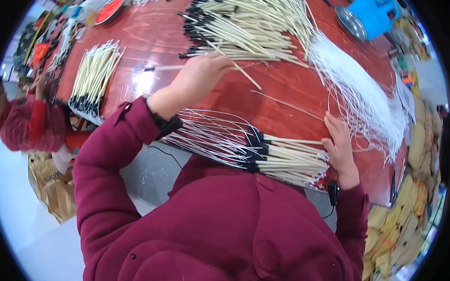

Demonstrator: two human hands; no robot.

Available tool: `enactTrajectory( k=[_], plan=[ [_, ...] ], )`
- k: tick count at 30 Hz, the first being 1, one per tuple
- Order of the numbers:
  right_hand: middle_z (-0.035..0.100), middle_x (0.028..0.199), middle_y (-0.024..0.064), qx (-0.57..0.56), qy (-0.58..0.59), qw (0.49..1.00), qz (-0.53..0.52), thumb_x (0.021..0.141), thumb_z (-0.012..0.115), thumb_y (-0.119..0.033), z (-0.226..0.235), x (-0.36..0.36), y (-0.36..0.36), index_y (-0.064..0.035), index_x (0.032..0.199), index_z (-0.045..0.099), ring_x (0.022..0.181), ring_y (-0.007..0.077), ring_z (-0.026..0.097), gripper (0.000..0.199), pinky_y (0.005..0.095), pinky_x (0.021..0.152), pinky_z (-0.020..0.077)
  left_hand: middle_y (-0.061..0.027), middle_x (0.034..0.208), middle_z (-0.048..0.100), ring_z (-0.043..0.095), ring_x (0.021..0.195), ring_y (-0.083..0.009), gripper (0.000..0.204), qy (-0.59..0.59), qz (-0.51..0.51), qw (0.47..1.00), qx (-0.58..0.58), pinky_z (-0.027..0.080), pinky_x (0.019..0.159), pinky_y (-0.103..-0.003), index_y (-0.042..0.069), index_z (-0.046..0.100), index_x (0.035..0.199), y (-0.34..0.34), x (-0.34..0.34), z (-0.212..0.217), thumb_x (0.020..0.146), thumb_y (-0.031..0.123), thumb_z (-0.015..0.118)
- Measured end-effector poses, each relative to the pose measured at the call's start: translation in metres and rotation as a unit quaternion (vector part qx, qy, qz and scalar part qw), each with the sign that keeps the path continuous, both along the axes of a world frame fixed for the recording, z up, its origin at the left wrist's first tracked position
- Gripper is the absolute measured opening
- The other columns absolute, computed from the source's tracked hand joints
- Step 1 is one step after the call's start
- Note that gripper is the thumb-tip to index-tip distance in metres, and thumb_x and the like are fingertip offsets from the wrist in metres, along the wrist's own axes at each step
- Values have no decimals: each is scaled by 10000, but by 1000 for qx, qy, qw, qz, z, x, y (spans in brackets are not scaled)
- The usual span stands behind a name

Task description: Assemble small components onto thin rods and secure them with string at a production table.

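My left hand (201, 76) is raised over the red table, fingertips pinched on a thin cream stick (248, 77) that slants down to the right. My right hand (340, 143) pinches one end of a white string (288, 105), which stretches left across the tabletop. Just below lies a row of cream sticks with black ends (296, 160), thin white strings (210, 140) trailing from them to the left. Beyond my left hand is a big pile of black-tipped cream sticks (253, 30). A thick bunch of white strings (358, 81) spreads to the right.
Another bundle of black-tipped sticks (96, 76) lies at the left of the red table (149, 34). A bowl of red material (109, 10) stands at the far left, a blue plastic container (373, 17) at the far right. Another person (30, 119) sits at left; stacked sacks (395, 221) line the right.
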State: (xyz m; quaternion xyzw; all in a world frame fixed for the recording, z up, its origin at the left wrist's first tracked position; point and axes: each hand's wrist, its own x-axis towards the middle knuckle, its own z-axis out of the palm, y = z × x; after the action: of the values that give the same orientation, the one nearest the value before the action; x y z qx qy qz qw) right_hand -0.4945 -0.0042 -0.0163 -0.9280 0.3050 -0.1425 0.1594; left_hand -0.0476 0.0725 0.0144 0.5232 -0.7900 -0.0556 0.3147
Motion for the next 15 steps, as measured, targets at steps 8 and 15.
enactTrajectory(
  k=[8,15],
  plan=[
    [514,1483,170,38,34,998,-27,1001,550,-499,6,-2,7,59,1404,532,1282,344,483,689,424,1125,349,-151,937,666,652,880,-384,136,60,54,986,149,520,754,-452,30,708,1016,33,-17,-23,899,88,668],
    [513,1474,176,45,52,997,-35,983,582,-503,8,1,9,59,1411,527,1294,340,492,709,423,1122,358,-159,925,669,659,869,-378,119,48,54,987,141,528,754,-427,5,718,984,17,-33,-30,875,42,690]
  ],
)
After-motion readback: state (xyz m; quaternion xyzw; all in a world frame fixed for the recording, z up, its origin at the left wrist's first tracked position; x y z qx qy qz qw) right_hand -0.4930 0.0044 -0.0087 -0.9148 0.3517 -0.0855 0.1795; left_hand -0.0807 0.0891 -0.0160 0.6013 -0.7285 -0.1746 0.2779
